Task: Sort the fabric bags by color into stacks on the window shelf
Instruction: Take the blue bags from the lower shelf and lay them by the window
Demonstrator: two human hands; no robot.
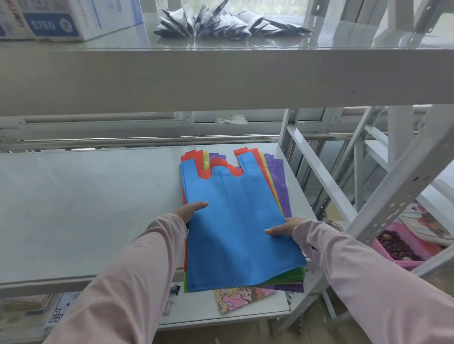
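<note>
Fabric bags (239, 248) lie in one mixed pile between my hands, on the window shelf (80, 202), whose bare stretch runs away beyond my left hand. The pile's near end hangs over the shelf's front lip, toward me. On top is the blue bag (238, 223), covering nearly everything. Past my fingertips the red bag (192, 156) shows its handles, and beyond my right hand the purple bags (277, 175) fan out from under the blue, with a yellow strip between. Below my right wrist the green edge (300, 272) peeps from the pile's near corner.

My left hand (192, 211) is at the pile's left edge with the thumb laid flat on the blue. My right hand (282, 227) does the same at the right edge. The other fingers of both are hidden under the cloth, so I take it as a pinch on each side, though I cannot see how deep they reach.

I judge these bags to be light, thin and floppy, and likely to slide on each other. A single one should peel off easily but will sag and fold if held at one point. The better hold is at the two side edges or by the handle loops beyond my fingertips, lifting only the top sheet while a thumb keeps the ones beneath from dragging along. Nothing is sorted yet.
</note>
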